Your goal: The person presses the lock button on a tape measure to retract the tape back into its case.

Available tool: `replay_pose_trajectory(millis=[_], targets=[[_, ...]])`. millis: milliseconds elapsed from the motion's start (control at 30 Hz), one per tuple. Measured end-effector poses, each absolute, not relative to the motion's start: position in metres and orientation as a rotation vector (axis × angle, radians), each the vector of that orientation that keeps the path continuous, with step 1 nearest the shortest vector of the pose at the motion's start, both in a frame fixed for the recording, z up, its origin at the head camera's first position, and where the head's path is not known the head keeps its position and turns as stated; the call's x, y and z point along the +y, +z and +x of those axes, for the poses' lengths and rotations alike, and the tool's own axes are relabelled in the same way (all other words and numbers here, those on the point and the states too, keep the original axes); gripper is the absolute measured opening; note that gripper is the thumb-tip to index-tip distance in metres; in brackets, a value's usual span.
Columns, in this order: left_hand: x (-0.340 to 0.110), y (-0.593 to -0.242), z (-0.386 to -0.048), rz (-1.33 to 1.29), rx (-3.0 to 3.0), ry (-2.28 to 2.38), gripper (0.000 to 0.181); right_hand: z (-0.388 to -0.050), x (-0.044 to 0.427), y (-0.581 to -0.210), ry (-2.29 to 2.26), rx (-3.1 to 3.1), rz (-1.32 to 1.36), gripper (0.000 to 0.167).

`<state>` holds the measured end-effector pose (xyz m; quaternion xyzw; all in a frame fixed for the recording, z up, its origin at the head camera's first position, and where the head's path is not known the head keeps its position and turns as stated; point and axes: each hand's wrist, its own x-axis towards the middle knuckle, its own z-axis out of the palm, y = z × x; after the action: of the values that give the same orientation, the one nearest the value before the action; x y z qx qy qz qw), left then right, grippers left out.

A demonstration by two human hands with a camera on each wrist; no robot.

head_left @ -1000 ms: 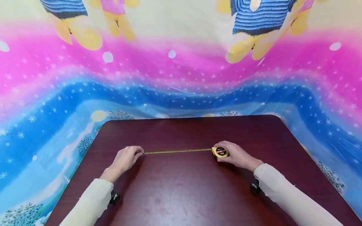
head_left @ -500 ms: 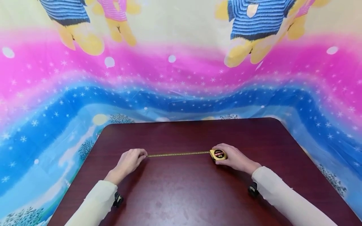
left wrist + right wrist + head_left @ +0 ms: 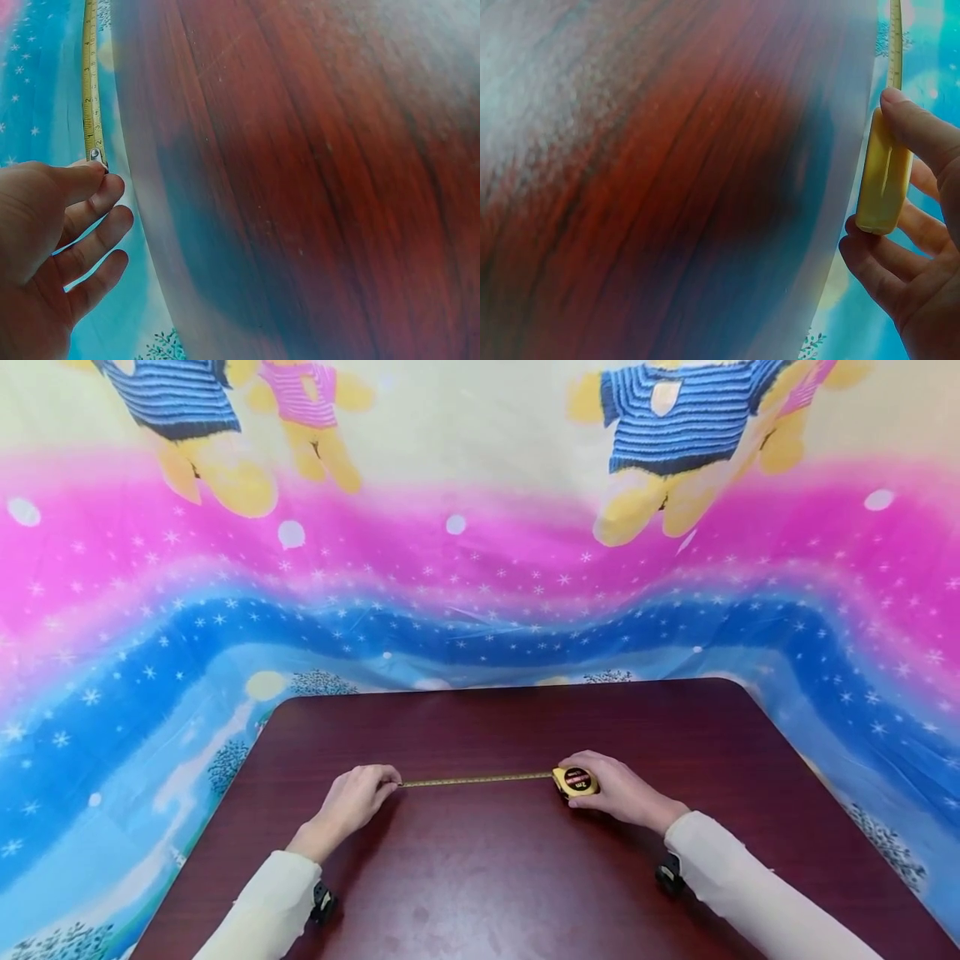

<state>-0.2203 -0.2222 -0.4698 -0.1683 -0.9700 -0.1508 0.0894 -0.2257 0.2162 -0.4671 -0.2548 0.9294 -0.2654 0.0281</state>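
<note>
Clock read from the table's middle, twelve at the far edge.

Largest: a printed cloth (image 3: 465, 560) hangs from ten round past two, banded cream, pink and blue, with snowflakes. Figures in blue- and pink-striped tops at eleven and one.

Dark red-brown table (image 3: 480, 885), wood-grained, rounded far corners, a soft sheen toward six.

Person's pale sleeves next: left sleeve (image 3: 262, 906) comes in from eight, right sleeve (image 3: 757, 885) from four. A small black device at each wrist, left device (image 3: 322, 903) and right device (image 3: 669, 874).

Left hand (image 3: 352, 802) at ten: thumb and a finger pinch the tape's free end, the remaining visible fingers loosely bent. Right hand (image 3: 622, 787) at two: grips the tape measure's case, digits bracketing it at both ends.

Yellow case (image 3: 576, 782) sits in that grip toward one o'clock, round dark label up, "2m" on it. From the wrists, case and tape show against the cloth beyond the table edge.

Yellow tape (image 3: 476, 779), slim, marked, runs nearly straight between the hands, crossing twelve.

Smallest: metal end hook (image 3: 95, 154), just beside the left thumb tip.
</note>
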Motion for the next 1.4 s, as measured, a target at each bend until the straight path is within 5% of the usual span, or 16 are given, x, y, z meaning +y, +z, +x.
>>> replay_pose_trajectory(millis=[1400], targets=[[-0.201,-0.472,-0.225,-0.575,-2.895,-0.515,0.005,-0.223,0.212,-0.461,-0.742,2.862,-0.778,0.057]])
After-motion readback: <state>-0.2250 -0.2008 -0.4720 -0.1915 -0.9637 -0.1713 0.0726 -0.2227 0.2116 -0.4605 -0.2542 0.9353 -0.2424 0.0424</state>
